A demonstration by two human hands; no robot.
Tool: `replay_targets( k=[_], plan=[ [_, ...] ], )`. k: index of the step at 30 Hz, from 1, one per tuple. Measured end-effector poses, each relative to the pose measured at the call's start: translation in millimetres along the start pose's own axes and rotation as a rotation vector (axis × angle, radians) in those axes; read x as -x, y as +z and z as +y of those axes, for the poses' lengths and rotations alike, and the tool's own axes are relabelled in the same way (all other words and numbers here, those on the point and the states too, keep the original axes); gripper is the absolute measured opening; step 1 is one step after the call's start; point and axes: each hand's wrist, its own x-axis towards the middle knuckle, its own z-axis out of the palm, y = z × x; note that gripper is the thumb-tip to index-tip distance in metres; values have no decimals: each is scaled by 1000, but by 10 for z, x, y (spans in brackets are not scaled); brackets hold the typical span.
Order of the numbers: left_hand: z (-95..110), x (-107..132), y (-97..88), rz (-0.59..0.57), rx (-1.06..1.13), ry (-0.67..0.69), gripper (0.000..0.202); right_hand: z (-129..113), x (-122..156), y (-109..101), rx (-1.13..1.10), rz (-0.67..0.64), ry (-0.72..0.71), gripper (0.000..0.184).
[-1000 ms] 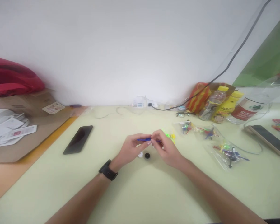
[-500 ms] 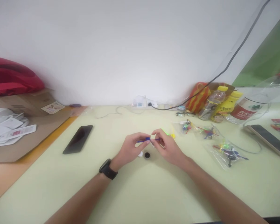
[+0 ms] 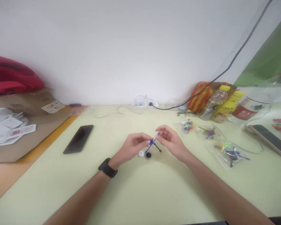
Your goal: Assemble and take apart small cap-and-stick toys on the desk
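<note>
Both my hands meet over the pale green table (image 3: 140, 187). My left hand (image 3: 134, 147), with a black watch on its wrist, pinches the middle of a small blue stick piece (image 3: 151, 143) that now tilts down to the left. My right hand (image 3: 170, 140) pinches its upper end. A thin black pin (image 3: 158, 148) sticks out below my right hand. A small white wheel (image 3: 141, 153) and a small black wheel (image 3: 148, 155) lie on the table just under my hands.
A black phone (image 3: 78, 139) lies to the left. Clear bags of coloured toy parts (image 3: 227, 150) lie to the right, near another phone (image 3: 269, 139), glasses (image 3: 186, 114), bottles (image 3: 216, 103) and a cable. Papers (image 3: 7, 131) and cardboard sit far left.
The blue stick has turned from level to tilted, its left end lower. My right hand has lifted and moved slightly right. The green and yellow bit behind my right hand no longer shows.
</note>
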Motion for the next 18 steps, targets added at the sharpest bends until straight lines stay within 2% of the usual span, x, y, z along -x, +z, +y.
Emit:
replay_targets(
  k=[4, 7, 11, 13, 16, 18],
  plan=[
    [-6, -15, -19, 56, 71, -53, 27, 42, -10, -24, 93, 67, -13, 33],
    [-15, -25, -35, 103, 88, -61, 27, 49, 7, -23, 224, 131, -91, 29],
    [-12, -37, -56, 118, 84, -49, 25, 23, 64, 15, 271, 83, -173, 29],
    [-7, -40, -56, 125, 92, -49, 26, 18, 92, 55, 236, 66, -190, 38],
    [1, -39, -45, 128, 93, -54, 26, 32, 115, 116, 134, 69, -191, 66],
    [9, -37, -38, 125, 85, -48, 26, 48, 116, 132, 85, 100, -189, 71]
  ],
)
